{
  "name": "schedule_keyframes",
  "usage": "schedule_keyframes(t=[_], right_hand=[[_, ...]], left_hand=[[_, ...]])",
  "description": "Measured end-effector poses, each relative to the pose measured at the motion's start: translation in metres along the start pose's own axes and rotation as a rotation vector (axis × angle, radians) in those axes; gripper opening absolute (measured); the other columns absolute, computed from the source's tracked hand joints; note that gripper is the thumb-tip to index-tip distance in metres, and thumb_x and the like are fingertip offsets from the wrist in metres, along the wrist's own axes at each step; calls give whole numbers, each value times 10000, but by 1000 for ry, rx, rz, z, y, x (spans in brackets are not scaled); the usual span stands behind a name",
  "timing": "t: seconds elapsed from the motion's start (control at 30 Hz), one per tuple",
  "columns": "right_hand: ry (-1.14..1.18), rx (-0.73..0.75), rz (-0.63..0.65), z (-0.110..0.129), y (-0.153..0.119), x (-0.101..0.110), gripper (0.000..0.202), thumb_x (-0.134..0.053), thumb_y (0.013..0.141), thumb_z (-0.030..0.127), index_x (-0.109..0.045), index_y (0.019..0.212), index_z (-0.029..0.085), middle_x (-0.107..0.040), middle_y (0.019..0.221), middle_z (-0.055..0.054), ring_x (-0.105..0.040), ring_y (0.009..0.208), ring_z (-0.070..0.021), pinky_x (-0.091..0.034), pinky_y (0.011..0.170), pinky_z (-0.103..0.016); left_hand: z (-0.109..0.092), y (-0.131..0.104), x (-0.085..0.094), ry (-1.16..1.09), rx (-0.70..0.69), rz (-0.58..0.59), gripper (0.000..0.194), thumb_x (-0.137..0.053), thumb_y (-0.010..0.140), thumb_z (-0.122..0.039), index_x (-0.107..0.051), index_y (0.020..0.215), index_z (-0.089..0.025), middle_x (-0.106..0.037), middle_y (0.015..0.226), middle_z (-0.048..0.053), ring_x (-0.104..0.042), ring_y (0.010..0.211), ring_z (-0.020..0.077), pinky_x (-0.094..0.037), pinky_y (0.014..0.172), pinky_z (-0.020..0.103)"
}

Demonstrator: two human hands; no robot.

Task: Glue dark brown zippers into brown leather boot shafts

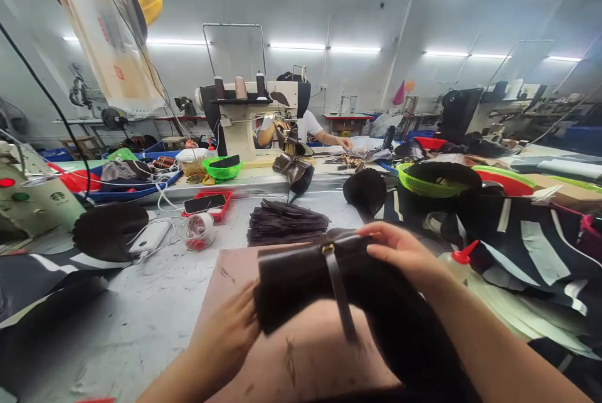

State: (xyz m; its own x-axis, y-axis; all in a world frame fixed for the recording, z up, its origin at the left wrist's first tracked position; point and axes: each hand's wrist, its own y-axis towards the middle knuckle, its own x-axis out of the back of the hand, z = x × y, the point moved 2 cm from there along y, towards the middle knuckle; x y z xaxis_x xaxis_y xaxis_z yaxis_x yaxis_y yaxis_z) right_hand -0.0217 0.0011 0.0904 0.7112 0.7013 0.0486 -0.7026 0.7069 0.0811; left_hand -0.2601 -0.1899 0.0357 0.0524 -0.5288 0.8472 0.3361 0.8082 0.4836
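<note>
A dark brown leather boot upper [294, 281] is held up over a pinkish board [249, 353] on the bench. A narrow strap [342, 303] runs through a small brass-coloured buckle on it and hangs down in front. My right hand [399, 249] grips the top edge of the upper, right of the buckle, thumb in front. At the left end, my left hand [230, 324] has its fingers closed at the open edge; their tips are hidden by the leather. Behind the upper lies a bundle of dark leather strips [286, 221].
Across the bench a co-worker [310, 130] sits behind a sewing machine [249, 115]. A red tray [221, 199] with a phone stands left of the strips. To the right are a red-capped bottle [458, 262], a green basket [418, 183] and cut pieces. Another boot upper [294, 171] lies ahead.
</note>
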Motion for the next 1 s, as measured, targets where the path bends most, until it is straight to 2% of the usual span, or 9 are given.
schedule_keyframes(t=[0.1,0.2,0.33,0.43,0.53,0.63,0.73,0.87,1.0], right_hand=[[-64,136,-302,-1,62,32,333,-672,617,386,-581,857,174,-615,752,-16,-581,661,-138,-467,622,-277],[-317,319,-646,7,139,64,278,-595,664,373,-576,826,148,-598,729,-21,-573,698,-147,-468,683,-302],[-454,294,-743,9,221,95,307,-461,760,279,-516,1018,122,-575,896,-76,-551,881,-192,-417,829,-391],[-631,268,-648,-12,240,85,285,-508,711,184,-550,988,126,-551,996,-112,-490,1014,-233,-339,915,-424],[-823,264,-338,-54,233,33,123,-570,653,128,-618,763,156,-598,836,-70,-548,862,-210,-406,816,-349],[-974,313,-4,-96,214,-34,63,-623,633,134,-614,629,196,-608,700,-7,-561,717,-158,-425,688,-257],[-1113,368,127,-117,202,-80,47,-615,667,143,-620,687,185,-623,747,-31,-558,755,-179,-410,685,-270],[-1267,436,178,-124,199,-99,139,-605,690,153,-614,828,135,-626,860,-103,-551,831,-235,-393,697,-309],[-1347,472,216,-131,204,-96,140,-490,770,138,-614,832,121,-634,850,-118,-563,821,-219,-381,666,-284]], left_hand=[[20,-26,3,177,34,-53,382,-361,812,-117,-519,1157,-161,-514,1233,97,-465,1154,231,-477,872,334],[24,-48,-5,249,134,-41,340,-395,817,-214,-542,1119,-167,-524,1223,103,-519,1099,226,-523,787,297],[11,-68,-23,225,150,15,343,-415,792,-224,-550,1106,-191,-559,1186,85,-562,1044,194,-525,771,237],[10,-76,-37,166,186,14,359,-407,784,-207,-539,1117,-214,-543,1211,76,-551,1059,195,-516,790,234],[22,-65,-50,82,256,76,400,-395,790,-197,-492,1175,-242,-479,1283,63,-501,1124,213,-501,835,283],[43,-28,-65,-44,307,196,394,-409,794,-192,-480,1180,-236,-437,1319,70,-452,1171,227,-468,893,340],[65,22,-87,-140,325,331,395,-418,780,-157,-487,1169,-179,-484,1269,89,-450,1165,214,-417,953,374],[83,70,-120,-163,338,415,274,-447,762,-144,-592,994,-137,-609,1057,100,-556,990,228,-458,871,380],[81,83,-142,-183,313,410,198,-455,760,-144,-626,860,-138,-633,934,91,-580,893,220,-470,825,363]])
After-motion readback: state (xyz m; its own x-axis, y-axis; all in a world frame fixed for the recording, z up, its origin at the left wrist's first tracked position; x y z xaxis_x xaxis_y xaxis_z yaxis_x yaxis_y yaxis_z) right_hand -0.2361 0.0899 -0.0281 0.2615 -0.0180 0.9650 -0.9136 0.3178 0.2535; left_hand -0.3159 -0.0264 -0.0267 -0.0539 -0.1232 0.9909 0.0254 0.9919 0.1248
